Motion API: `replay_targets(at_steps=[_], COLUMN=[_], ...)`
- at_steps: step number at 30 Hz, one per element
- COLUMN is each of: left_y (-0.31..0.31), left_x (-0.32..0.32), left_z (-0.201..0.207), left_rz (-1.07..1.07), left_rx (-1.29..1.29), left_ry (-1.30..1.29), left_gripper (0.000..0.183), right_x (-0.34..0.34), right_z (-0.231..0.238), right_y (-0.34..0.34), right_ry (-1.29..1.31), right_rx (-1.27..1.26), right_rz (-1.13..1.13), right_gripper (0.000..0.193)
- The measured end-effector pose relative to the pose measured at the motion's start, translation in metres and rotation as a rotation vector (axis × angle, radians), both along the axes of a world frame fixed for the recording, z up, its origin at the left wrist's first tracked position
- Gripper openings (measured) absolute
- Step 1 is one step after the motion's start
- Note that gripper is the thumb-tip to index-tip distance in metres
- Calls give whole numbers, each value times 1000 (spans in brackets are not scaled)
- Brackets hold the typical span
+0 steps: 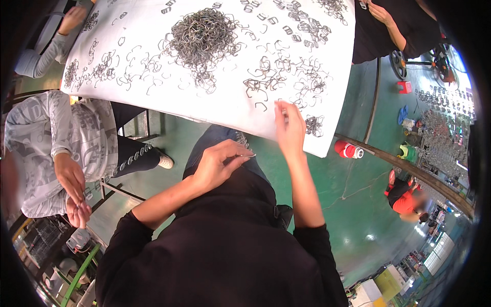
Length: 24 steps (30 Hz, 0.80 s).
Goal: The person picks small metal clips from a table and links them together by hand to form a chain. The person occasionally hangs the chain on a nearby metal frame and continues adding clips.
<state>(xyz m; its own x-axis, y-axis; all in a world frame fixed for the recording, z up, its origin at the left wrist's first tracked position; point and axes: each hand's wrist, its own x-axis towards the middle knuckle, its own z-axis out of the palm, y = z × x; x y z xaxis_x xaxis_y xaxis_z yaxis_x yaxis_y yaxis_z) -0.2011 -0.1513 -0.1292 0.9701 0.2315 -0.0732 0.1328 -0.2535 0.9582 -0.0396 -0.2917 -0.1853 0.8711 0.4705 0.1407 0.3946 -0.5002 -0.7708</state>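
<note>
My left hand [221,162] is held over my lap, thumb and fingers pinched on a small thin metal piece [250,155]. Just beyond its fingers, part of a metal link chain [241,137] lies against my trouser leg. My right hand [290,127] reaches over the near edge of the white-covered table [230,115]. Its fingers are stretched out and apart, with nothing visible in them. Beside its fingertips lies a bent wire hook [261,106]. Small dark wire pieces [314,126] lie to its right, and a large heap of bent wire hooks [203,38] sits farther back.
Loose metal buckles [309,29] lie at the table's far right. On my left, a co-worker's hands [71,184] handle a chain of metal loops [135,156]; another person's hand [381,13] is at far right. A red-and-white roll [349,149] is near the table's right corner.
</note>
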Motion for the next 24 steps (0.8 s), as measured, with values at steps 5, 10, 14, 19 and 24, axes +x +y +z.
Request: replay_targets(at_steps=[5,10,14,19,24], left_y=[7,14,19,21,21], left_x=[4,9,13,18,19], left_z=[-4,-7,-11,-14,-13], left_rz=[-13,-4,2,-15,-44], left_rx=[-29,-31,-58,-64,-105], left_ry=[0,8,19,-3,9], left_gripper=[19,20,19,17,15], right_x=[86,136,154,141,143], right_z=[-36,-41,-38,-42,-38], right_y=[69,98,89,90,99], right_ry=[-74,-38,79,23,23], right_rx=[-354,-397,-401,-392,-442], right_rz=[56,84,45,250,231], right_gripper=[23,23,21,21,25])
